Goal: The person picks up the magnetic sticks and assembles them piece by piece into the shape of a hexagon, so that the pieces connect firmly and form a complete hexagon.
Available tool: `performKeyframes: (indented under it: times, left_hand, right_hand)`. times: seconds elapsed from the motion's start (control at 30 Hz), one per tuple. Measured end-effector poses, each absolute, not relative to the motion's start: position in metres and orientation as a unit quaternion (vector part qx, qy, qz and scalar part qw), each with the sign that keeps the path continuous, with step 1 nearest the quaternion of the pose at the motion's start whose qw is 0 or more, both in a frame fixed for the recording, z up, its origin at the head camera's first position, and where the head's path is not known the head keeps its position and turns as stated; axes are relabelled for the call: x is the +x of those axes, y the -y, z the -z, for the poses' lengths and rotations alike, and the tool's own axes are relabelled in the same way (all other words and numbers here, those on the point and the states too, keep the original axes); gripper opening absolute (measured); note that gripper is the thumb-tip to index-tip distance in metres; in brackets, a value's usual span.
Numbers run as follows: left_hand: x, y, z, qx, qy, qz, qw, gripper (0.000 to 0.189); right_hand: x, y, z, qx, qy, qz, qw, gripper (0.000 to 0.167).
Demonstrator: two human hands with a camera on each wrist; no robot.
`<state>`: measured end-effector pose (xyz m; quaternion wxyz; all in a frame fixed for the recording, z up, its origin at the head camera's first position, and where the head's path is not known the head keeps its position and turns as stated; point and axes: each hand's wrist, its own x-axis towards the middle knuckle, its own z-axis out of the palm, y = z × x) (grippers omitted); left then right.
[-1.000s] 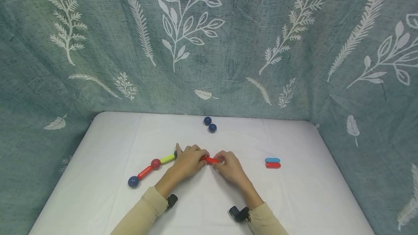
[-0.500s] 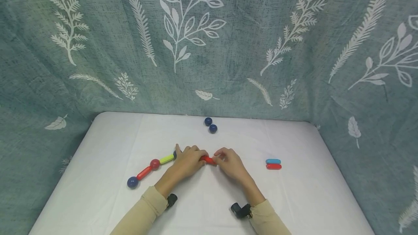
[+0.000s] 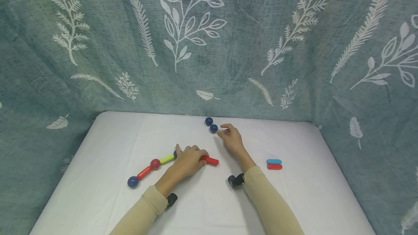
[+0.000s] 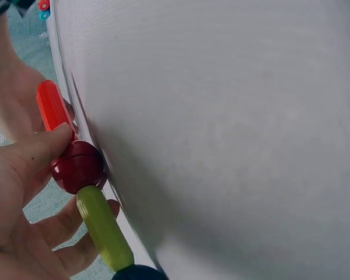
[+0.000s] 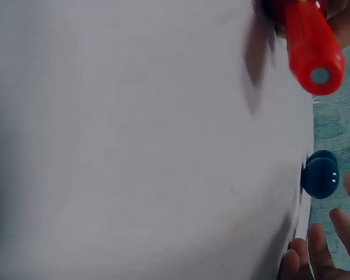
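My left hand [image 3: 188,161] grips a chain of toy magnetic rods and balls. In the left wrist view its thumb lies on a red rod [image 4: 53,108] beside a dark red ball [image 4: 77,167]; a yellow-green rod [image 4: 105,227] and a dark blue ball [image 4: 139,273] follow. The red rod's free end, with a metal tip, points rightward past the hand in the head view. My right hand [image 3: 231,140], fingers apart and holding nothing, is just right of a loose dark blue ball [image 3: 213,128]. A second blue ball [image 3: 209,121] sits behind that one.
The chain's left part has a yellow-green rod [image 3: 167,159], a red ball [image 3: 155,164], a red rod [image 3: 144,173] and a blue end ball [image 3: 133,181]. A blue rod [image 3: 274,161] and another red rod [image 3: 274,167] lie at right. A patterned curtain [image 3: 209,46] hangs behind the white table [image 3: 209,206].
My right hand has let go of the red rod's free end and moved back toward the loose blue balls. The left hand stays in place on the chain.
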<state>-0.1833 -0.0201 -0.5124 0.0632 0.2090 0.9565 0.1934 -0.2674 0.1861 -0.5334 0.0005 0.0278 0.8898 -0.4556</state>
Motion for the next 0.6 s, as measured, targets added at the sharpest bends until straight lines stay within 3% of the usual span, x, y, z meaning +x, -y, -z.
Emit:
performKeyframes:
  times: [0.23, 0.6]
  left_hand:
    - [-0.186, 0.021, 0.514, 0.21, -0.956, -0.195, 0.062, 0.024]
    - [-0.185, 0.021, 0.513, 0.212, -0.955, -0.199, 0.063, 0.025]
  right_hand:
    - [-0.282, -0.172, 0.535, 0.045, -0.914, 0.402, 0.018, 0.052]
    - [-0.284, -0.164, 0.532, 0.063, -0.934, 0.35, 0.017, 0.044]
